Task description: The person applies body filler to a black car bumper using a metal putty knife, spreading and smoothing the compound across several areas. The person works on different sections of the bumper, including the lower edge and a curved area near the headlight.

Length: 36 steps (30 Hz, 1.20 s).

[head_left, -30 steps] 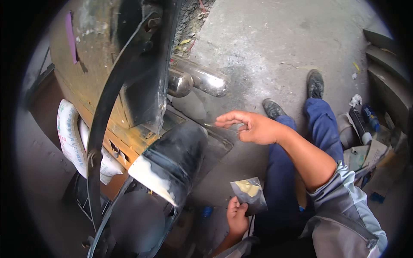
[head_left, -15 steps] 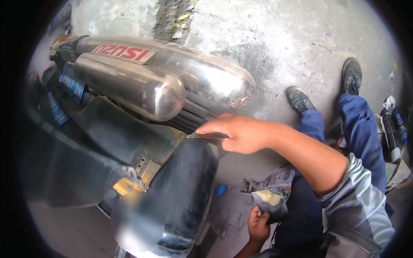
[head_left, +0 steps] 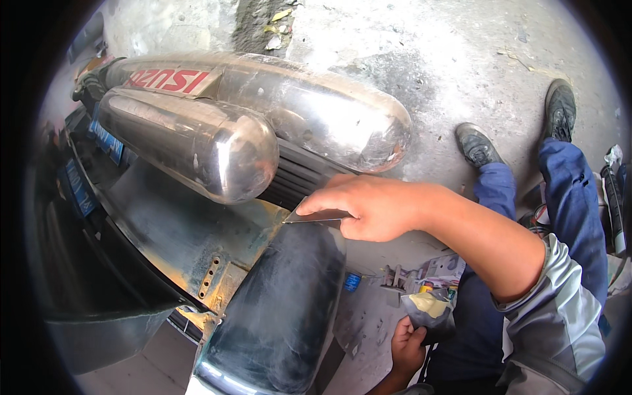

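From the head camera I see the person's right hand (head_left: 378, 205) out over the near end of a black panel (head_left: 283, 316), fingers closed on a thin scraper (head_left: 319, 216), index finger stretched along it. The blade's far corner is right at the panel's upper edge; from here I can't tell whether it touches. Lower down, the left hand (head_left: 408, 343) pinches a grey plate (head_left: 440, 331) by its lower edge, thumb on top, the other fingers curled in. Cream paste (head_left: 428, 304) sits on that plate, in front of the person's blue trousers (head_left: 573, 197). Cloudy grey marks the panel's face. Beside it runs worn, yellowish metal (head_left: 227, 283) with a row of holes, and beyond lie two shiny, round-ended tubes (head_left: 240, 161).
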Available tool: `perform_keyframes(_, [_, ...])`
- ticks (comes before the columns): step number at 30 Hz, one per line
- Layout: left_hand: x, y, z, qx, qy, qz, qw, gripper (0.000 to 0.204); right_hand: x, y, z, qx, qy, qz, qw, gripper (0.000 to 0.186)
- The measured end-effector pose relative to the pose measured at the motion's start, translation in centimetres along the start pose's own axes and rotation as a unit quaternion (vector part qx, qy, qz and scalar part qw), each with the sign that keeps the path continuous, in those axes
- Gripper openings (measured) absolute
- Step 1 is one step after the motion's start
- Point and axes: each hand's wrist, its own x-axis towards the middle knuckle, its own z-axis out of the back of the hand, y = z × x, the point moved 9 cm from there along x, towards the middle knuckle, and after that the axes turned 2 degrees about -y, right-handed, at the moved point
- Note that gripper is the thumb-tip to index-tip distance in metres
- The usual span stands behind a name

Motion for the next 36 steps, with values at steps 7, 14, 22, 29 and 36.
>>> perform_keyframes(7, [0.0, 0.0, -0.3, -0.007, 0.001, -0.005, 1.0, 0.039, -1.4, 0.3, -0.1, 0.028, -0.018, 0.054, 0.998, 0.057])
perform_keyframes(14, [-0.2, 0.2, -0.6, -0.011, 0.008, -0.002, 1.0, 0.039, -1.0, -0.4, 0.5, 0.011, -0.043, 0.041, 0.998, 0.054])
perform_keyframes(22, [0.0, -0.2, -0.7, 0.009, 0.008, 0.0, 1.0, 0.039, -0.9, 0.3, -0.4, 0.014, -0.013, 0.031, 0.999, 0.062])
perform_keyframes(29, [-0.1, -0.1, -1.0, 0.005, 0.016, -0.003, 1.0, 0.039, -1.7, -0.5, 1.1, 0.03, -0.067, 0.064, 0.995, 0.055])
perform_keyframes(36, [0.0, 0.0, -0.8, 0.0, -0.007, 0.014, 1.0, 0.041, 0.0, -0.6, -0.5, 0.034, -0.005, 0.014, 0.999, 0.059])
